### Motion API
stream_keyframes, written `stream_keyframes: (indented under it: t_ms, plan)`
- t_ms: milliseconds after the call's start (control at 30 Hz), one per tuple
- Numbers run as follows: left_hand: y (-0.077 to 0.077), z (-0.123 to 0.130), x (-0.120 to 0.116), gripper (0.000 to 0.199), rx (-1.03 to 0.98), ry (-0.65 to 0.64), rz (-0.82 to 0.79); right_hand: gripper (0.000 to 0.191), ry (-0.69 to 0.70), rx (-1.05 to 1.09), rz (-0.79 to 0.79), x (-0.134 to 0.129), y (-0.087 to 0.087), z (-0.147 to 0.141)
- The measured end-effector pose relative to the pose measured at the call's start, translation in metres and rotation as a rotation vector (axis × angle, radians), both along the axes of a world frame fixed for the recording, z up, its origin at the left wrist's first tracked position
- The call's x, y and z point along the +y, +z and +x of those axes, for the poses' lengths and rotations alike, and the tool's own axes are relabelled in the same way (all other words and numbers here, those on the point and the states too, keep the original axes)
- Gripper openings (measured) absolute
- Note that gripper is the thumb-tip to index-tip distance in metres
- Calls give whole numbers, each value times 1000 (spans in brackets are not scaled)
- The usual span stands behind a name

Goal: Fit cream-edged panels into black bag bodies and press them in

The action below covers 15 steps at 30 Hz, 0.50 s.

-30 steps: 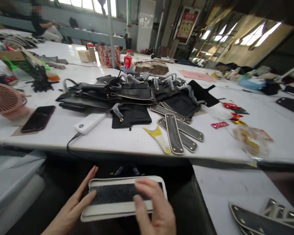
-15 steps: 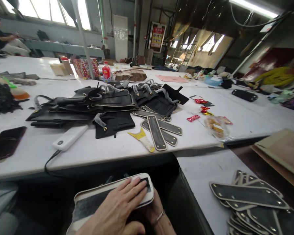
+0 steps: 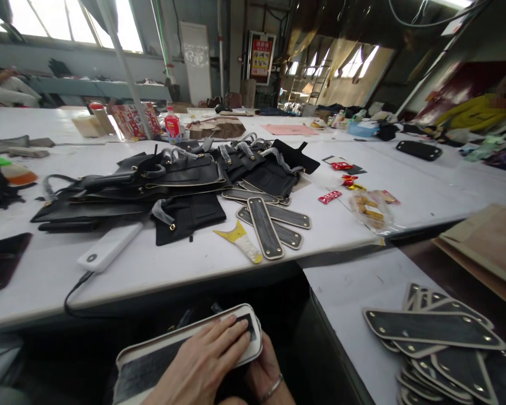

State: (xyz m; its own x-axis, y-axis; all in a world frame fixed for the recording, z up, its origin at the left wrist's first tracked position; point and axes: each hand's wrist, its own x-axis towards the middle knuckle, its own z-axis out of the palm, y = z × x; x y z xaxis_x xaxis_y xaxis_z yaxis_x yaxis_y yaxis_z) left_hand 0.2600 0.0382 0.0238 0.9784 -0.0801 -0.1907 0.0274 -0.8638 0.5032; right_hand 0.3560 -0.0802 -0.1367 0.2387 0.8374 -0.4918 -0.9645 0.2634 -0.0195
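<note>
The bag (image 3: pixel 145 365) lies directly under the left hand (image 3: pixel 208 357), which rests flat on it, fingers extended. The bag's long axis slants from lower left to upper right, roughly along those fingers. The right hand (image 3: pixel 265 365) is nearer the bag's right end, touching it from below; its fingers are hidden, so their curl cannot be told. Beyond the bag is the bench (image 3: pixel 143 270). The bag's left end is cut off, its underside lost in shadow.
</note>
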Motion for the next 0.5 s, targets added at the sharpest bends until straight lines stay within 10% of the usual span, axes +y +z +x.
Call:
stream_keyframes:
  t_ms: [500]
  plan:
    - [10,28,-9,77,105,-58,76,27,-31,3,49,0,18,1]
